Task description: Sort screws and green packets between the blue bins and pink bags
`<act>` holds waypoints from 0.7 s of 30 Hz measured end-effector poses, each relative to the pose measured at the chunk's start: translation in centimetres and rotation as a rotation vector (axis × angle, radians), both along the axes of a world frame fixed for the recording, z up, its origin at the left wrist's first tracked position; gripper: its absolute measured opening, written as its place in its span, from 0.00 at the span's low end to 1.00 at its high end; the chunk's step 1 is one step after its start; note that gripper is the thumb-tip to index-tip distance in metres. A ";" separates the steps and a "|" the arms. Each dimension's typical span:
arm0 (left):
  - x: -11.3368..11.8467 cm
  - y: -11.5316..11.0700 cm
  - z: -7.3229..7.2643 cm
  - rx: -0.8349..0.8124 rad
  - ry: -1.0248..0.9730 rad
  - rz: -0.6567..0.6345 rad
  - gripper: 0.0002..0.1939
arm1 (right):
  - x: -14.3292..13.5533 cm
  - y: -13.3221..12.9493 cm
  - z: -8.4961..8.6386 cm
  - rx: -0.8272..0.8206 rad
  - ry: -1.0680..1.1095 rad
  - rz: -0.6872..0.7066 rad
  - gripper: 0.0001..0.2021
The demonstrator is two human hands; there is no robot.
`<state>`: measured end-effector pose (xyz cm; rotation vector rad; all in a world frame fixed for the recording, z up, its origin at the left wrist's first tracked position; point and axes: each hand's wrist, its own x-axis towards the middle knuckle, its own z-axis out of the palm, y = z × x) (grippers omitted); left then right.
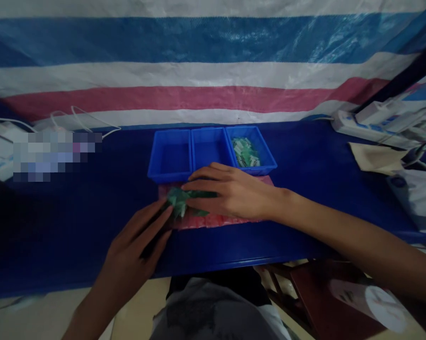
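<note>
Lap: dark-and-grey clothing [216,309] right at the bottom of the view, with a reddish-brown stool [319,295] off to the right.
Table: blue top [206,245], front edge just ahead of the lap.
Left hand: the left hand [133,243] comes up from bottom left, back of the hand showing, wrist low, fingers long and a bit spread. It's loosely open, with a visible gap above the lowest digit, and the fingertips are up against the green pieces.
Right hand: the right hand [236,191] comes in from the right on a long slanting forearm, palm down, fingers stretched left and fanned over the pile. Looks pretty flat tbh, but the undersides are hidden, so I can't tell if it's got hold of anything.
Green pieces: a loose little heap [178,202] between both sets of fingers, partly under the right ones.
Pink sheet: reddish mat [191,223] under the heap.
Bins: three in a row just past the sheet, left bin [170,179], middle bin [209,146], right bin [267,144] with green-and-white bits [246,152] inside.
Back right: tan paper [374,158] near a white power strip [351,126].
Backdrop: striped tarp [213,40], blue, white and pinkish red.
</note>
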<state>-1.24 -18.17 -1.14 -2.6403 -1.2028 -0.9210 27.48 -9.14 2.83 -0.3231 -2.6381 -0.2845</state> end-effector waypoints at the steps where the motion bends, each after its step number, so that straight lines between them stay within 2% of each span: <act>1: 0.0 -0.1 0.0 0.003 0.001 0.000 0.32 | 0.4 -0.3 0.1 -0.009 0.013 -0.003 0.11; 4: 0.2 -0.2 0.2 0.021 0.000 -0.001 0.32 | 1.7 -1.2 0.4 -0.018 0.064 -0.002 0.09; 8: 0.6 0.1 0.5 0.028 0.008 -0.020 0.28 | 3.3 -2.1 0.4 -0.043 0.233 -0.009 0.06; 12: 1.5 0.5 0.8 0.034 -0.016 -0.053 0.22 | 4.1 -2.5 -0.2 -0.031 0.355 -0.160 0.05; 16: 2.1 1.3 1.0 -0.022 -0.029 -0.058 0.21 | 4.2 -2.7 -0.7 0.051 0.197 -0.282 0.09; 21: 2.4 2.4 1.0 -0.069 -0.014 -0.033 0.24 | 5.2 -3.5 -1.0 -0.029 0.012 -0.243 0.16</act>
